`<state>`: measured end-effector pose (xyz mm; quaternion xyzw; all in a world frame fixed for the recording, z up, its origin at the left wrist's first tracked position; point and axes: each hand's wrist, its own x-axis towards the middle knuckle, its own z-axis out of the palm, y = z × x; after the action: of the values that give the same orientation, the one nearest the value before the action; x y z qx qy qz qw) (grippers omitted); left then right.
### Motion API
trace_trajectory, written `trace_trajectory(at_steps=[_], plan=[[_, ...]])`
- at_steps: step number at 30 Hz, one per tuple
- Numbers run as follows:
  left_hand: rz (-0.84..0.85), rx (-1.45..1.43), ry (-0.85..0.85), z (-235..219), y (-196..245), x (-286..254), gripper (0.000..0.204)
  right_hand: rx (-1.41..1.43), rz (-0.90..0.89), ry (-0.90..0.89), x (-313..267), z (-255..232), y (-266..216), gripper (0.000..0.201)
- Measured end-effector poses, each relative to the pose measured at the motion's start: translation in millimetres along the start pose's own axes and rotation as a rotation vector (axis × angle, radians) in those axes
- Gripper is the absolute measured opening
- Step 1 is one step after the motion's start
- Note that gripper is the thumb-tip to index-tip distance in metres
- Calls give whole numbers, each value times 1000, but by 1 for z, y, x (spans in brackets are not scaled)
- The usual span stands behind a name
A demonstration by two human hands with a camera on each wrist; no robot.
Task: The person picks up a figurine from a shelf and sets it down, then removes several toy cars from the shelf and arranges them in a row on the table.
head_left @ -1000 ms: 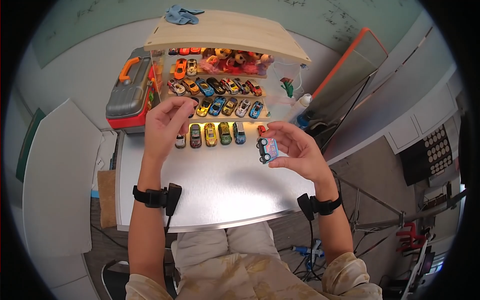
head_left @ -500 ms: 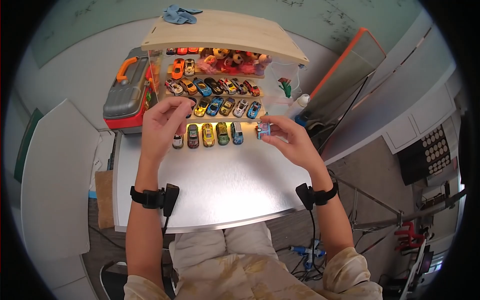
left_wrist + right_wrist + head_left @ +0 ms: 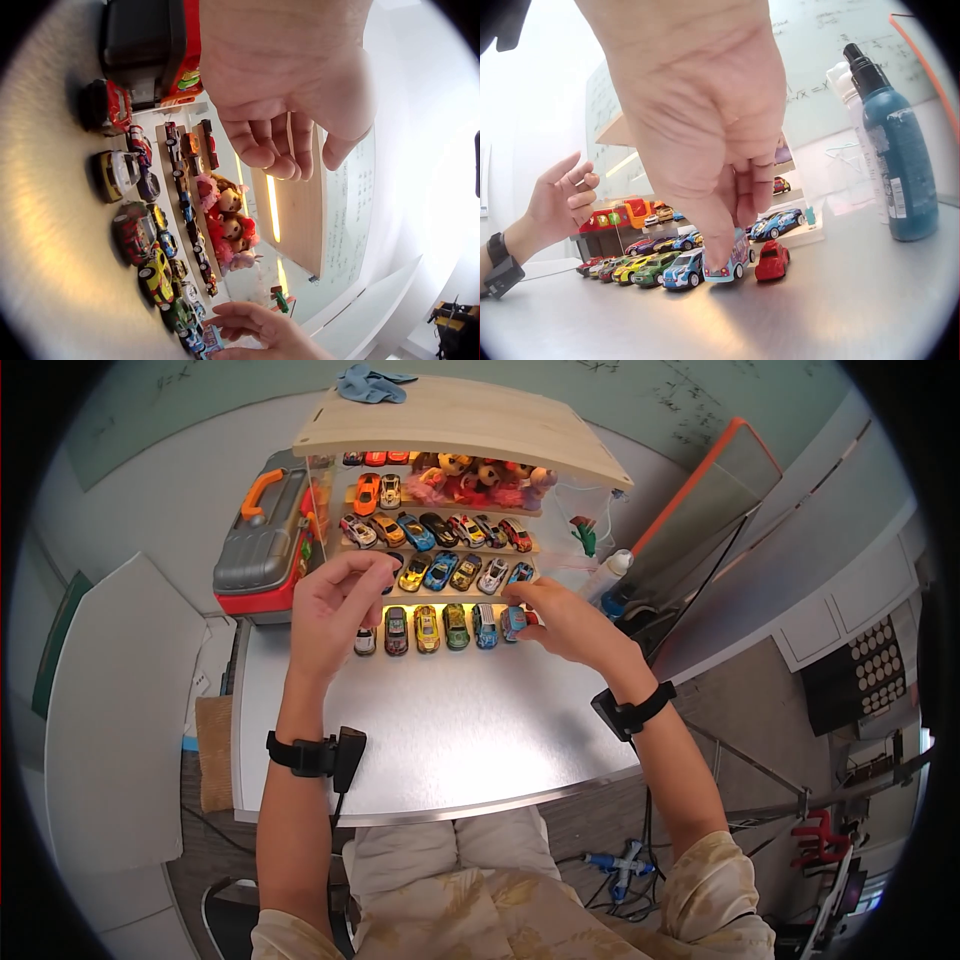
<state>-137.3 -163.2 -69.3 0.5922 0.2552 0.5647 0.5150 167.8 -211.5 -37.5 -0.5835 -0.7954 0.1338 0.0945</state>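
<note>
The person's right hand (image 3: 573, 624) grasped a van (image 3: 733, 262) between thumb and fingers, at the right end of a row of cars (image 3: 427, 628) laid side by side toward the back edge of the bench (image 3: 440, 730). A blue car (image 3: 682, 271) stood just beside the van on its left, and a red car (image 3: 772, 262) just beside it on its right. Whether the van's wheels touched the bench could not be told. The left hand (image 3: 335, 610) was raised near the row's left end, its fingers loosely bent and holding nothing. Behind the row a shelf (image 3: 460, 426) carried more cars, with dolls (image 3: 485, 478) on a higher tier and a cloth (image 3: 372, 386) on top. A toolbox (image 3: 262, 542) stood by the bench's back left corner, a teal bottle (image 3: 901, 169) toward the back right corner.
</note>
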Motion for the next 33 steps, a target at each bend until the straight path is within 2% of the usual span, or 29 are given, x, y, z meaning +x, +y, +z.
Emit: trace_trajectory(at_steps=[13, 16, 19, 20, 26, 31, 33], plan=[[8, 16, -2, 0, -1, 0, 23, -58, -12, -42, 5, 1, 1, 52], [2, 22, 6, 0, -1, 0, 23, 1, 17, 6, 0, -2, 0, 52], [11, 22, 15, 0, -2, 1, 23, 57, -22, 137, -6, -10, 16, 50], [10, 26, 16, -1, -1, 1, 23, 68, 14, 143, -12, -15, 15, 46], [-4, 25, 5, 0, -1, 1, 22, 107, 79, 44, -23, -4, 25, 51], [-4, 31, 22, 0, 0, 0, 22, 96, 49, 77, -25, -1, 21, 52], [9, 22, 34, 1, 0, 1, 23, 177, 35, 131, -24, -5, 16, 50]])
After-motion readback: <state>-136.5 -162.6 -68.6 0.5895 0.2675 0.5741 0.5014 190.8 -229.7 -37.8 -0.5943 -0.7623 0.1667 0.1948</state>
